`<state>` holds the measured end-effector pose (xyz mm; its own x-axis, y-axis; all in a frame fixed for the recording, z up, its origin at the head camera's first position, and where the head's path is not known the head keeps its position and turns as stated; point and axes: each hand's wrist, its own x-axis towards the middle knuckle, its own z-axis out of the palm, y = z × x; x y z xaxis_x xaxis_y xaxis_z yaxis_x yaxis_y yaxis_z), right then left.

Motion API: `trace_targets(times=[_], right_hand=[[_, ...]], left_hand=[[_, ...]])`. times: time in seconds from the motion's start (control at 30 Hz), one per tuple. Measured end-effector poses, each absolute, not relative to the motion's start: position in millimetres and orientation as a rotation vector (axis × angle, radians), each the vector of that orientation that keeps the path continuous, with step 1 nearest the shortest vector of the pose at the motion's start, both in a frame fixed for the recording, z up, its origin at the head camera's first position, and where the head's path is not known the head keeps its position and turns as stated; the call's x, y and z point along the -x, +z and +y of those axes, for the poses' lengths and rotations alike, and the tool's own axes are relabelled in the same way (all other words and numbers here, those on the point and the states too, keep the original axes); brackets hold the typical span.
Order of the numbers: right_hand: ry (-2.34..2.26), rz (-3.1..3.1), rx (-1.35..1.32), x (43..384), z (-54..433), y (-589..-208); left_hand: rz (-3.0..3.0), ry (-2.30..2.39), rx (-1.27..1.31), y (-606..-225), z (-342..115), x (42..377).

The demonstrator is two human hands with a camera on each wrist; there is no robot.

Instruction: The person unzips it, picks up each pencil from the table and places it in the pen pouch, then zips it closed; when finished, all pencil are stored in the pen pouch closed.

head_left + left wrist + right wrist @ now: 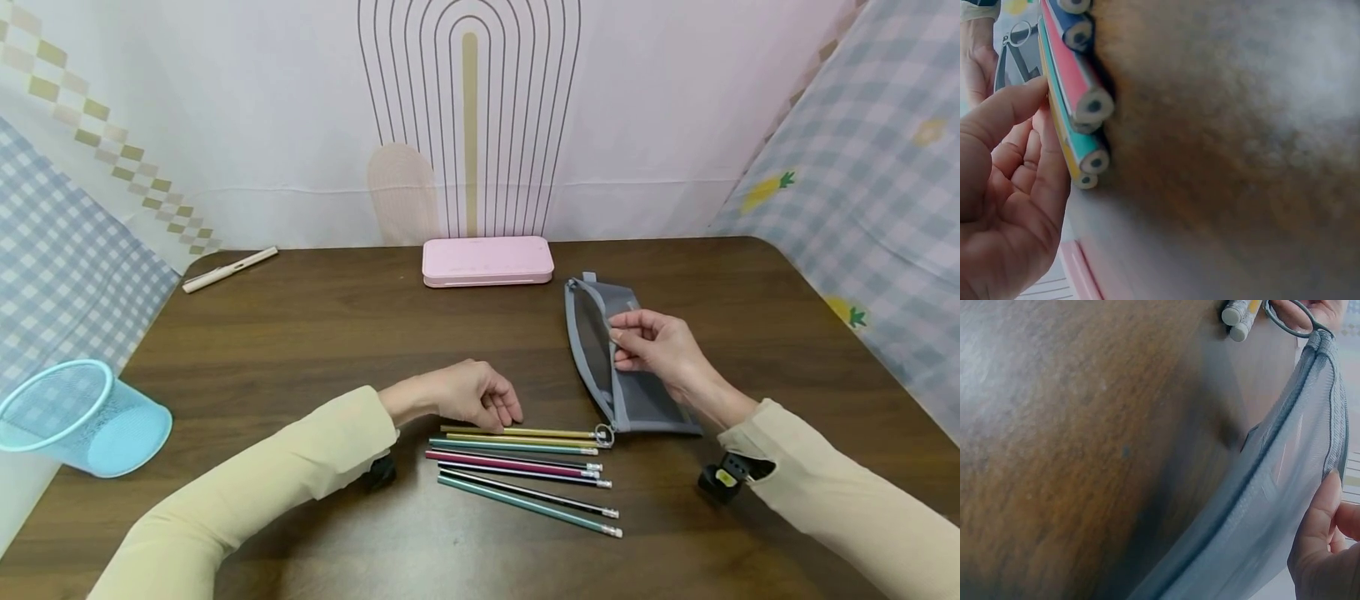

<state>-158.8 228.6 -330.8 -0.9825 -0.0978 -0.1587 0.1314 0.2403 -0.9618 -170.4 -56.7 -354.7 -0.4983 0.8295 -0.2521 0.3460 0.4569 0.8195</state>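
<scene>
The pouch (648, 404) is pinched by the right grip (667, 346). The far pencil (555, 432) (left grip (472, 393): closure unclear) could be snagged by the ring (612, 436).

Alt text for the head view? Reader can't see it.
A person's right hand pinches the edge of an open gray pouch, left hand at pencils fanned on a brown table. Pink case behind; blue mesh cup at left.

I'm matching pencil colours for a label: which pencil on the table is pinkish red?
The magenta pencil near the row's middle; it alone is pinkish red, the others being yellow, teal or dark.
</scene>
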Motion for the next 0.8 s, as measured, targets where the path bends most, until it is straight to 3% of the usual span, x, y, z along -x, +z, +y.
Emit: trace_targets(times=[0.3,0.8], right_hand=[[-1.842,2.314,-0.026,159.4,227.3,-330.8],[-1.839,2.320,-0.040,158.7,227.2,-329.2]], left_hand=[[2.301,0.752,-1.109,-347.7,-57.9,169.7],[1.887,1.189,-0.480,-340.0,-49.2,207.0]])
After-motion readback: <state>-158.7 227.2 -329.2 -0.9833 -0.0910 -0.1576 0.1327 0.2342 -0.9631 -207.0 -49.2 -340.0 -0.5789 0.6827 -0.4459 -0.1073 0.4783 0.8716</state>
